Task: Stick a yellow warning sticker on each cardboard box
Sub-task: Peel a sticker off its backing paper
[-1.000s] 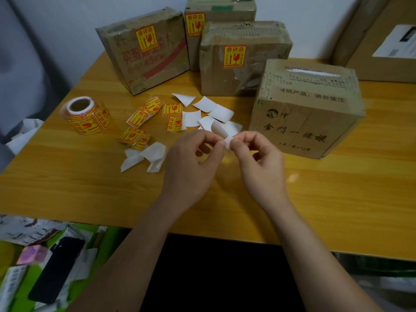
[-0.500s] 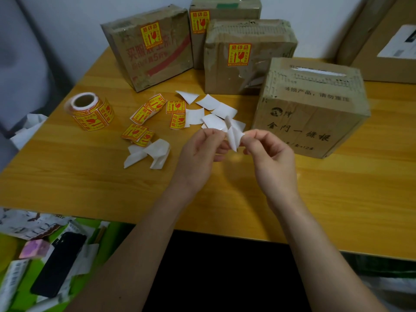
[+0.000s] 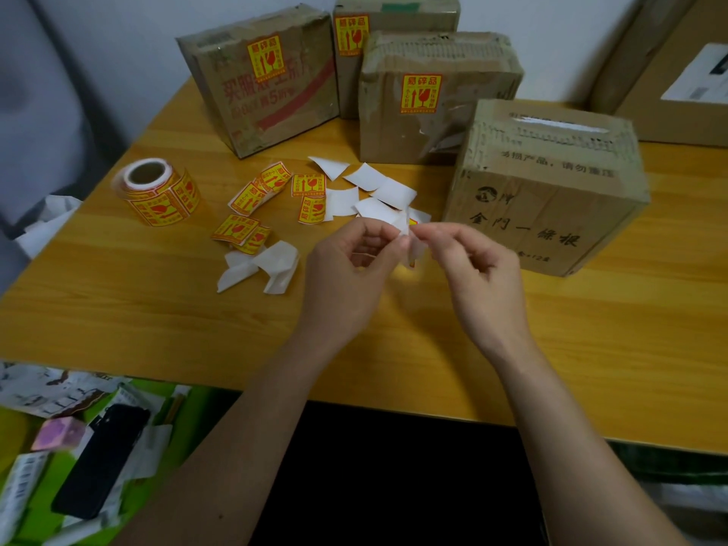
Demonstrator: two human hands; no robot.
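Observation:
My left hand (image 3: 350, 269) and my right hand (image 3: 476, 269) both pinch one yellow warning sticker (image 3: 411, 240) with its white backing above the table's middle; the two layers are partly pulled apart. Just right of my hands stands a cardboard box (image 3: 551, 191) whose visible faces carry no sticker. Three boxes at the back each bear a yellow sticker: the left box (image 3: 260, 80), the rear box (image 3: 394, 17) and the middle box (image 3: 433, 100). A sticker roll (image 3: 157, 193) lies at the left.
Loose yellow stickers (image 3: 272, 195) and white backing papers (image 3: 378, 191) are scattered on the wooden table (image 3: 157, 317). A large carton (image 3: 677, 65) stands at the back right. Below the table's near-left edge lies clutter with a black phone (image 3: 102, 463).
My hands have drawn slightly apart, peeling the backing further from the sticker; a strip of yellow now shows between them. The boxes have not moved.

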